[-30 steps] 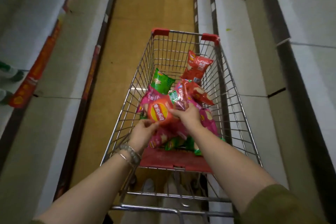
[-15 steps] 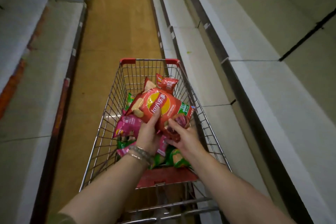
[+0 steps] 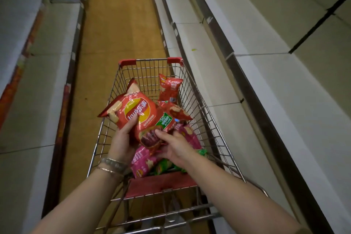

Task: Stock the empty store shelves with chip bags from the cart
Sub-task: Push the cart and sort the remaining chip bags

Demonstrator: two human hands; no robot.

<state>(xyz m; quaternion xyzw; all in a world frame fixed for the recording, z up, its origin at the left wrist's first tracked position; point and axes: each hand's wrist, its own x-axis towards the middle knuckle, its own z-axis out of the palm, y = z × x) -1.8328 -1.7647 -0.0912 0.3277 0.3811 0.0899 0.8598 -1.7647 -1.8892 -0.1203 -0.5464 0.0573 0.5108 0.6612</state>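
A large red chip bag (image 3: 138, 114) is held above the wire cart (image 3: 207, 119), lifted clear of the other bags. My left hand (image 3: 123, 138) grips its lower left side with the thumb across the logo. My right hand (image 3: 172, 148) pinches its bottom edge. Below in the cart lie pink chip bags (image 3: 144, 161), green bags (image 3: 163, 165) and more red bags (image 3: 170, 87) toward the far end. White shelves (image 3: 266, 85) with nothing on them run along the right of the cart.
The cart stands in a narrow aisle with a tan floor (image 3: 117, 24). More white shelves (image 3: 36, 85) with red price strips line the left side. A red flap (image 3: 161, 182) spans the cart's near end, close to the handle bar.
Both hands have raised the red bag out of the pile and tilted it leftward. The view has swung to the right, showing more of the right-hand shelves.
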